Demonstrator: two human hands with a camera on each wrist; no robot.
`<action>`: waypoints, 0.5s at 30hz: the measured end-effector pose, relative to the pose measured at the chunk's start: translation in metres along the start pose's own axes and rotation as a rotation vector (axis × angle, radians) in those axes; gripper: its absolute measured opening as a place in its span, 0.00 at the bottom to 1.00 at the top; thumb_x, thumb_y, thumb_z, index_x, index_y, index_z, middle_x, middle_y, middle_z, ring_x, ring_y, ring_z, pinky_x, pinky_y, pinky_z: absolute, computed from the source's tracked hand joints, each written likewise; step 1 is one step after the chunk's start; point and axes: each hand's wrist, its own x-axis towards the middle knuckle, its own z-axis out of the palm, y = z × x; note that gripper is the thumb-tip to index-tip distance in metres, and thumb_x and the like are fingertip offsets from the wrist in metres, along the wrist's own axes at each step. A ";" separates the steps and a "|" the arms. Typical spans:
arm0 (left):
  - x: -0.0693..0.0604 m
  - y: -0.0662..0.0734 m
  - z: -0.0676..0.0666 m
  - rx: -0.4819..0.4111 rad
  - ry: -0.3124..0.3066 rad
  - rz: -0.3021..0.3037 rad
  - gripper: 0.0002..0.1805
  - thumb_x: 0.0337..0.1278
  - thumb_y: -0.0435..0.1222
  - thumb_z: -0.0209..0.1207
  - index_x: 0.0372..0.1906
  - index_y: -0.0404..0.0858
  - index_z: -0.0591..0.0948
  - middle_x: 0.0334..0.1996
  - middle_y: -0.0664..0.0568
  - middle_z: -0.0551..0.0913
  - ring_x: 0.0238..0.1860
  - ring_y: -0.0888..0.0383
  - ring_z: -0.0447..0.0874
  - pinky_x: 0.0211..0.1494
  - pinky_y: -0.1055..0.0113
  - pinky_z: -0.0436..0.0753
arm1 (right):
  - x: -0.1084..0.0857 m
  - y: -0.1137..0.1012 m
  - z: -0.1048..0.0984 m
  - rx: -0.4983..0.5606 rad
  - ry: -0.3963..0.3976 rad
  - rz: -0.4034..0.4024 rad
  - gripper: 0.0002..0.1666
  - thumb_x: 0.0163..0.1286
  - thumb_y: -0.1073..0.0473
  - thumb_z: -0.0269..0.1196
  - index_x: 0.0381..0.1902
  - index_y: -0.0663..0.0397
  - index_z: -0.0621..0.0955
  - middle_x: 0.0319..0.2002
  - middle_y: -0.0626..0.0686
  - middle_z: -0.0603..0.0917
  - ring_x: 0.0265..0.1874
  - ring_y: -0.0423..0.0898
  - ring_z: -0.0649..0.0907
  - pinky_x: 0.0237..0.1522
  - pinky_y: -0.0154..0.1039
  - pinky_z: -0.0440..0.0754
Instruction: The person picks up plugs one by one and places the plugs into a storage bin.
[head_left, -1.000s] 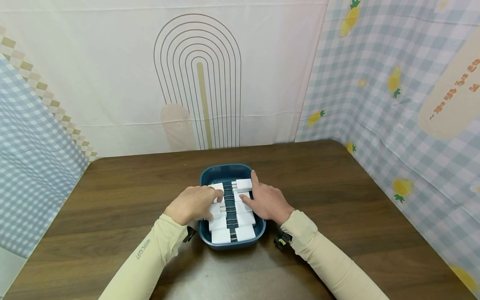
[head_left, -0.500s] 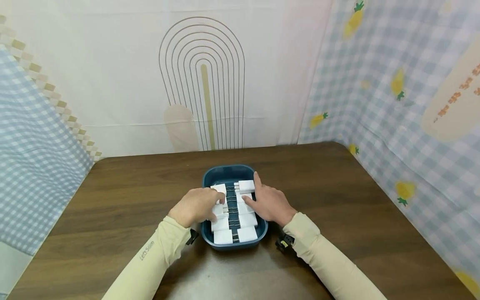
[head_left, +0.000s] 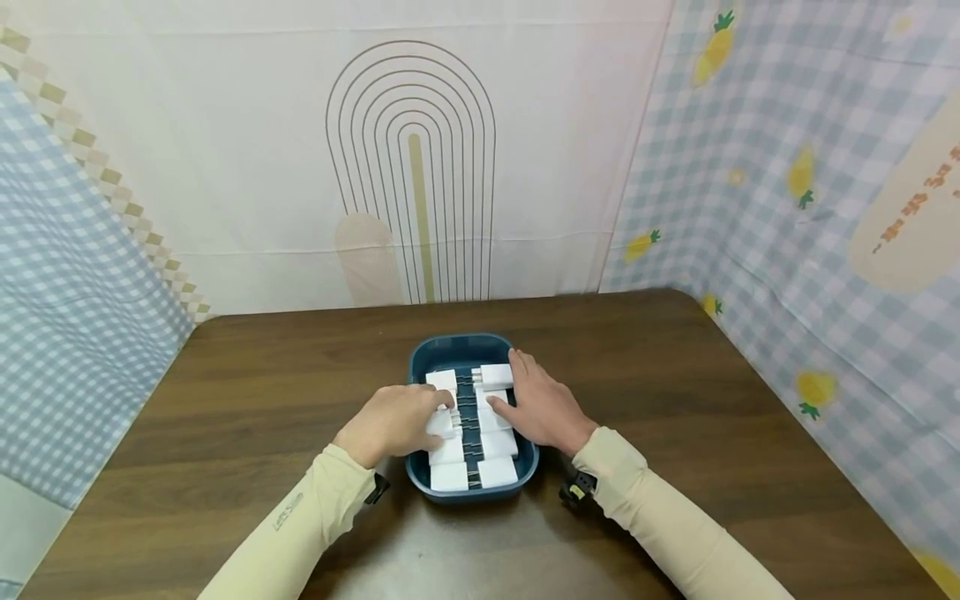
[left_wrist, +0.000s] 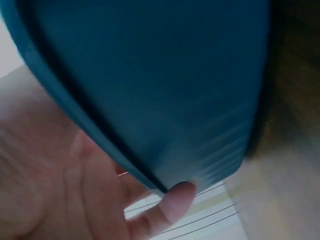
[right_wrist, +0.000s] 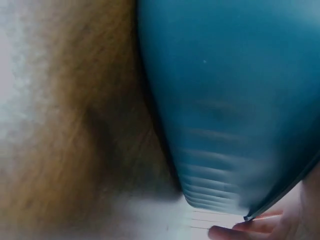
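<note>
A dark blue tub [head_left: 472, 498] holds two columns of white rectangular blocks [head_left: 450, 477]. Thin metal pins show between the columns; the blocks' exact kind is unclear. My left hand [head_left: 393, 421] lies over the tub's left rim, thumb and a bent forefinger on or just above the left column, gripping nothing visibly. In the left wrist view a fingertip [left_wrist: 180, 200] meets the tub's outer wall. On the right rim rests my right hand [head_left: 543, 408], fingers stretched forward along it and thumb over the right column. The right wrist view has its fingertips [right_wrist: 225, 233] past the rim.
The tub stands on a dark brown wooden table [head_left: 300, 358]. A white patterned cloth [head_left: 262, 167] hangs behind it, with checked cloths [head_left: 787, 250] at the sides. Both forearms come in from the front edge.
The head view shifts slightly, so the whole scene sits a little further right and lower. The right fingers spread slightly on the rim. Tub and blocks keep their places.
</note>
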 end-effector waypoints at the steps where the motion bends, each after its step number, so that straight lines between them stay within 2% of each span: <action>1: 0.000 0.000 0.001 0.011 0.011 0.009 0.25 0.53 0.48 0.72 0.57 0.48 0.83 0.51 0.49 0.87 0.43 0.54 0.83 0.54 0.54 0.84 | 0.000 0.001 0.000 0.005 0.004 -0.009 0.51 0.74 0.36 0.55 0.80 0.61 0.53 0.80 0.64 0.55 0.78 0.60 0.62 0.72 0.59 0.70; 4: -0.001 -0.002 0.005 0.057 0.059 0.043 0.26 0.54 0.49 0.71 0.59 0.47 0.82 0.52 0.49 0.87 0.44 0.55 0.85 0.52 0.55 0.85 | -0.002 0.004 -0.001 0.024 0.011 -0.046 0.51 0.73 0.35 0.57 0.80 0.58 0.56 0.80 0.65 0.53 0.78 0.62 0.61 0.71 0.61 0.70; 9: -0.004 -0.005 0.012 0.138 0.152 0.096 0.29 0.55 0.56 0.68 0.59 0.47 0.83 0.51 0.49 0.88 0.44 0.54 0.86 0.47 0.57 0.86 | -0.006 0.009 -0.004 0.006 -0.006 -0.152 0.51 0.71 0.33 0.58 0.80 0.55 0.58 0.81 0.66 0.50 0.79 0.64 0.58 0.72 0.62 0.69; 15: -0.008 -0.010 0.016 0.206 0.277 0.112 0.32 0.57 0.63 0.63 0.57 0.45 0.84 0.52 0.49 0.87 0.49 0.54 0.86 0.48 0.59 0.86 | -0.013 0.011 -0.013 -0.059 -0.045 -0.234 0.51 0.70 0.30 0.57 0.80 0.51 0.59 0.81 0.61 0.52 0.80 0.59 0.57 0.74 0.63 0.64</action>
